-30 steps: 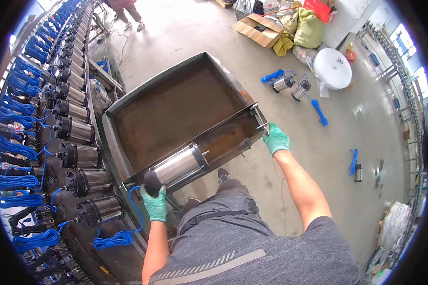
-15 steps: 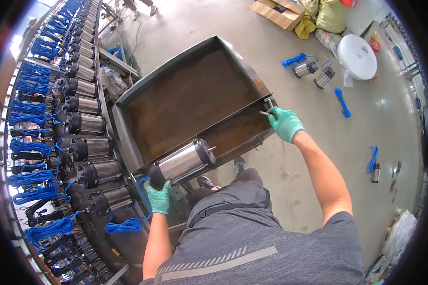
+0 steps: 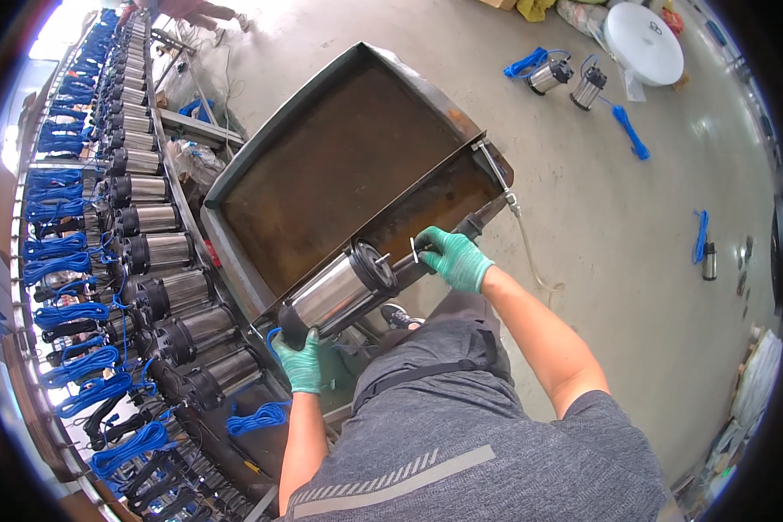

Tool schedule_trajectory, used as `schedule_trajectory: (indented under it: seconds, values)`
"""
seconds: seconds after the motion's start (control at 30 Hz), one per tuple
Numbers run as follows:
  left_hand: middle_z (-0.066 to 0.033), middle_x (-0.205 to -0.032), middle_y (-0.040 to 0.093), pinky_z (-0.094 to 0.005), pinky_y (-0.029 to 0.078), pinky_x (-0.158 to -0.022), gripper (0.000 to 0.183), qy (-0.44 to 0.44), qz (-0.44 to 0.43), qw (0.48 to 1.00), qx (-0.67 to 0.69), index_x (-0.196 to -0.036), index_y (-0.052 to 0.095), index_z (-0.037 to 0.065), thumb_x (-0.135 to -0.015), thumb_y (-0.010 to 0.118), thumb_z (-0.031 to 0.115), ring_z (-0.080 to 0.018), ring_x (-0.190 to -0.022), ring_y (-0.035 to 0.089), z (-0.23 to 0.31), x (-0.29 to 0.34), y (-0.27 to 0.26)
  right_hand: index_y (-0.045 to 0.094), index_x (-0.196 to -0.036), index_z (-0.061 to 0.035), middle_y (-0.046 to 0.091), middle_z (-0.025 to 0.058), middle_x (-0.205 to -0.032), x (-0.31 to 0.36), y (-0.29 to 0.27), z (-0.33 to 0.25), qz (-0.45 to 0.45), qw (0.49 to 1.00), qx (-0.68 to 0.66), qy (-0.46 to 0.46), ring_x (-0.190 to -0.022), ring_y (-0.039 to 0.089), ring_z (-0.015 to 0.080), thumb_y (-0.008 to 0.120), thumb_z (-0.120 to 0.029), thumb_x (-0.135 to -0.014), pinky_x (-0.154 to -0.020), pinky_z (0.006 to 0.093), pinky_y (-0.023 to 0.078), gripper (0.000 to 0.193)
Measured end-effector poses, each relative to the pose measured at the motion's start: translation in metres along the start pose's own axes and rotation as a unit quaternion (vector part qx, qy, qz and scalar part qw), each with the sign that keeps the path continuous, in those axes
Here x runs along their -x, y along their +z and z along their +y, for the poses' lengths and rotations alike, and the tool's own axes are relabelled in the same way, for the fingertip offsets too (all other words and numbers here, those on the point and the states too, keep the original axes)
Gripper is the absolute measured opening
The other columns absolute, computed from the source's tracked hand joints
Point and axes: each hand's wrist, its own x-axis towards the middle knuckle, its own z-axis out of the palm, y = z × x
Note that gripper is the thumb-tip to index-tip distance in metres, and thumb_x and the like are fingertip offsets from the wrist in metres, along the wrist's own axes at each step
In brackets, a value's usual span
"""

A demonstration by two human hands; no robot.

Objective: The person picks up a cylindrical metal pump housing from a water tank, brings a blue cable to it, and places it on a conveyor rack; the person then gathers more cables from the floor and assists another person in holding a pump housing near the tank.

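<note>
A steel-bodied pump with black ends (image 3: 335,291) lies tilted across the near rim of a metal trough (image 3: 322,174), which has a rusty brown inside. My left hand (image 3: 302,364), in a green glove, is closed around the pump's black lower-left end, beside its blue cable. From the pump's other end a short metal stub (image 3: 384,258) sticks out. My right hand (image 3: 455,259), also gloved in green, pinches a small T-shaped metal piece (image 3: 414,250) just right of that stub, with a narrow gap between them.
Along the left, a rack carries a long row of similar pumps (image 3: 163,250) with coiled blue cables (image 3: 56,248). A metal fitting with a hose (image 3: 522,217) hangs at the trough's right corner. More pumps (image 3: 550,76) and a white round lid (image 3: 644,43) are on the floor at upper right.
My right hand has moved left and nearer, from the trough's right corner to the pump's stub end, carrying the metal piece. My left hand stays on the pump. The view has shifted.
</note>
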Motion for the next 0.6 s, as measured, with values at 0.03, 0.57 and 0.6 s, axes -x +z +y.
schedule_trajectory:
  seconds: [0.03,0.57,0.6]
  values:
    - [-0.0113,-0.123,0.055,-0.0341,0.042,-0.102,0.075,0.005,-0.004,1.000,-0.002,-0.133,0.041,-0.001,-0.079,0.087,0.021,-0.0214,-0.113,0.054,-0.002,-0.001,-0.001,0.060,-0.114,-0.0035,0.069,0.0108,-0.087,0.001,0.000,0.002,0.002,1.000,0.002,0.000,-0.075,0.067,0.0173,0.064,-0.008,-0.096,-0.072,0.0332,0.055,0.019]
    - [-0.0143,-0.131,0.050,-0.0353,0.037,-0.109,0.080,-0.011,-0.043,0.999,0.019,-0.136,0.036,-0.002,-0.081,0.086,0.026,-0.0230,-0.120,0.049,-0.009,-0.007,-0.007,0.059,-0.114,-0.0030,0.069,0.0130,-0.093,-0.012,0.012,0.006,0.029,0.996,-0.048,-0.068,-0.085,0.066,0.0207,0.062,-0.004,-0.094,-0.080,0.0352,0.053,0.021]
    - [-0.0145,-0.131,0.050,-0.0352,0.037,-0.109,0.080,-0.012,-0.043,0.999,0.020,-0.136,0.035,-0.002,-0.081,0.086,0.025,-0.0231,-0.120,0.049,-0.008,-0.007,-0.007,0.059,-0.115,-0.0026,0.069,0.0121,-0.095,-0.015,0.015,0.004,0.027,0.996,-0.039,-0.081,-0.087,0.066,0.0181,0.062,-0.002,-0.093,-0.082,0.0340,0.053,0.021]
